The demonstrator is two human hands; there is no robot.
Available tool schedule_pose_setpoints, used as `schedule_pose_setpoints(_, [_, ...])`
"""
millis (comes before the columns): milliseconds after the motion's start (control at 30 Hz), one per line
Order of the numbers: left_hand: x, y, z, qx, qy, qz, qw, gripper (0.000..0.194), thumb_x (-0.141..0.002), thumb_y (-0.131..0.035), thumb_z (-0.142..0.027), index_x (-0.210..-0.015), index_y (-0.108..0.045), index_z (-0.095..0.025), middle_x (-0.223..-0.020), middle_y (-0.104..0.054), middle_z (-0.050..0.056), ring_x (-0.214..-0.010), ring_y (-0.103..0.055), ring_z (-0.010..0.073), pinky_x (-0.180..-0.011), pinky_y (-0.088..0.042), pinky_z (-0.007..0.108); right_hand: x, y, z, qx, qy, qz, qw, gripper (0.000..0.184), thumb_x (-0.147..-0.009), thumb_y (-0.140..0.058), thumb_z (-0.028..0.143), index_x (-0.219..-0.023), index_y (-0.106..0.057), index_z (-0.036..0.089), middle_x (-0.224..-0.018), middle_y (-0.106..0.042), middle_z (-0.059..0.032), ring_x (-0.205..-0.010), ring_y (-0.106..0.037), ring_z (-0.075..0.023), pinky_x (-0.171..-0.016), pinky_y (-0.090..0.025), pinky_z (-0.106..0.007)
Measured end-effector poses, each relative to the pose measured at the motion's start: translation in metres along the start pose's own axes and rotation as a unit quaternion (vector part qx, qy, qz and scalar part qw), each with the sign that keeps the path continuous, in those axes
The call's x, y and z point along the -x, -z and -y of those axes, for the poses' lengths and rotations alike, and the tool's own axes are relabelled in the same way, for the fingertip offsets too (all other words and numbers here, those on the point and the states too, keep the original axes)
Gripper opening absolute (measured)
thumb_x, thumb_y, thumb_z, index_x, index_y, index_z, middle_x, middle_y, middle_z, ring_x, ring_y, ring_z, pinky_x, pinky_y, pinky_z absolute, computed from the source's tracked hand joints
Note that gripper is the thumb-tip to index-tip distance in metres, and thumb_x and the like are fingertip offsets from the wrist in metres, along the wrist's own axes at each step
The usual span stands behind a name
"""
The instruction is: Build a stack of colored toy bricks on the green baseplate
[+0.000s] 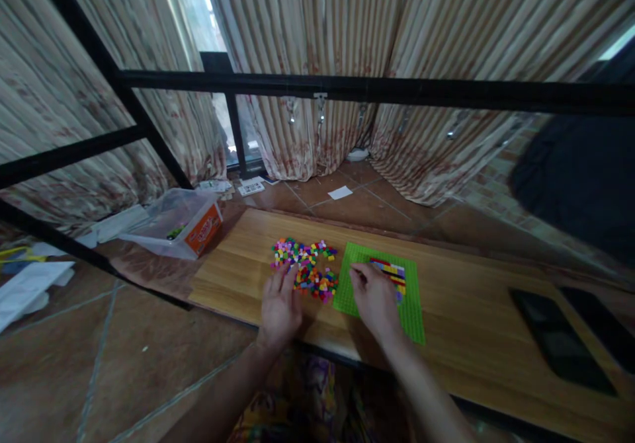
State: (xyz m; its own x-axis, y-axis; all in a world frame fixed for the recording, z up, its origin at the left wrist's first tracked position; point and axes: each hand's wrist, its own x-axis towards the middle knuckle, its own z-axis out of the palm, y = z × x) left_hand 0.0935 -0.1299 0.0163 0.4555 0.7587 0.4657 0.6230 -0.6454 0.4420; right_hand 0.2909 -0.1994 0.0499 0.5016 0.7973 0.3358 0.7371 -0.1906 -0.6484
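Note:
On the wooden table lies a loose pile of small coloured toy bricks. My left hand rests at the near left edge of that pile, its fingers stretched out. To the right is a green studded baseplate, which carries rows of red, white, yellow and purple bricks. Above the left part of the baseplate, my right hand has its thumb and fingertips pinched together. Whatever sits between those fingertips is too small to make out. The hand covers part of the brick rows.
Two dark phone-like slabs lie at the table's right end. A clear plastic box with an orange label stands on the tiled floor at left. Black metal bars cross in front of striped curtains. White paper lies on the floor.

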Motion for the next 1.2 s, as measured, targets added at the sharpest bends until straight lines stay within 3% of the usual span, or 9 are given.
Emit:
schedule_pose_setpoints(100, [0.000, 0.002, 0.038, -0.006, 0.056, -0.035, 0.998, 0.047, -0.089, -0.046, -0.020, -0.136, -0.046, -0.018, -0.132, -0.051, 0.015, -0.125, -0.049, 0.0293, -0.104, -0.044, 0.051, -0.025, -0.033, 0.009, 0.093, -0.014, 0.049, 0.994, 0.025, -0.089, -0.047, 0.022, -0.093, -0.071, 0.017, -0.091, -0.071, -0.0113, -0.085, -0.065, -0.0219, -0.080, -0.046, -0.033])
schedule_pose_setpoints(200, [0.000, 0.001, 0.057, -0.008, 0.092, -0.038, 0.995, 0.044, -0.089, -0.046, -0.023, -0.132, -0.048, -0.016, -0.132, -0.051, 0.016, -0.125, -0.049, 0.0295, -0.105, -0.044, 0.052, -0.041, -0.056, 0.009, 0.124, -0.041, 0.060, 0.990, 0.021, -0.088, -0.051, 0.022, -0.092, -0.070, 0.015, -0.088, -0.070, -0.0135, -0.083, -0.065, -0.0230, -0.079, -0.046, -0.033])
schedule_pose_setpoints(467, [-0.005, -0.016, 0.054, 0.016, 0.097, -0.033, 0.995, 0.041, -0.094, -0.041, -0.032, -0.130, -0.050, -0.014, -0.133, -0.051, 0.018, -0.128, -0.047, 0.0287, -0.108, -0.041, 0.051, -0.050, -0.071, 0.006, 0.144, -0.087, 0.071, 0.983, 0.009, -0.082, -0.059, 0.021, -0.083, -0.068, 0.017, -0.089, -0.070, -0.0118, -0.078, -0.065, -0.0197, -0.070, -0.045, -0.028])
schedule_pose_setpoints(633, [-0.010, -0.025, 0.048, 0.007, 0.067, -0.041, 0.997, 0.046, -0.094, -0.042, -0.036, -0.132, -0.048, -0.011, -0.133, -0.050, 0.021, -0.128, -0.046, 0.0313, -0.106, -0.042, 0.052, -0.032, -0.046, 0.018, 0.093, -0.063, 0.058, 0.992, 0.017, -0.087, -0.053, 0.022, -0.089, -0.069, 0.018, -0.090, -0.071, -0.0093, -0.082, -0.065, -0.0195, -0.077, -0.047, -0.029])
schedule_pose_setpoints(733, [-0.010, -0.026, 0.047, -0.001, 0.056, -0.044, 0.997, 0.045, -0.094, -0.043, -0.037, -0.132, -0.048, -0.014, -0.132, -0.051, 0.019, -0.126, -0.047, 0.0316, -0.105, -0.042, 0.053, 0.002, -0.016, 0.015, -0.074, -0.055, -0.004, 0.996, 0.023, -0.089, -0.052, 0.030, -0.098, -0.069, 0.018, -0.092, -0.071, -0.0083, -0.079, -0.065, -0.0186, -0.075, -0.050, -0.029])
schedule_pose_setpoints(867, [-0.010, -0.024, 0.047, -0.006, 0.048, -0.039, 0.998, 0.044, -0.093, -0.044, -0.039, -0.130, -0.049, -0.016, -0.131, -0.051, 0.017, -0.125, -0.048, 0.0314, -0.105, -0.043, 0.052, 0.050, 0.020, -0.021, -0.213, -0.164, -0.103, 0.958, 0.029, -0.084, -0.059, 0.043, -0.098, -0.069, 0.019, -0.096, -0.073, -0.0081, -0.086, -0.068, -0.0212, -0.078, -0.053, -0.033])
schedule_pose_setpoints(1000, [-0.011, -0.023, 0.045, -0.012, 0.046, -0.036, 0.998, 0.043, -0.092, -0.044, -0.040, -0.128, -0.050, -0.016, -0.130, -0.052, 0.017, -0.124, -0.049, 0.0319, -0.104, -0.043, 0.052, 0.070, 0.039, -0.065, -0.210, -0.260, -0.146, 0.931, 0.038, -0.077, -0.065, 0.049, -0.099, -0.070, 0.017, -0.097, -0.074, -0.0103, -0.085, -0.069, -0.0245, -0.078, -0.054, -0.038])
schedule_pose_setpoints(1200, [-0.013, -0.022, 0.044, -0.017, 0.044, -0.039, 0.998, 0.043, -0.092, -0.043, -0.041, -0.125, -0.052, -0.016, -0.126, -0.053, 0.016, -0.121, -0.051, 0.0322, -0.102, -0.044, 0.052, 0.066, 0.041, -0.082, -0.164, -0.243, -0.141, 0.946, 0.040, -0.081, -0.060, 0.050, -0.101, -0.072, 0.017, -0.103, -0.074, -0.0118, -0.094, -0.068, -0.0259, -0.086, -0.051, -0.041])
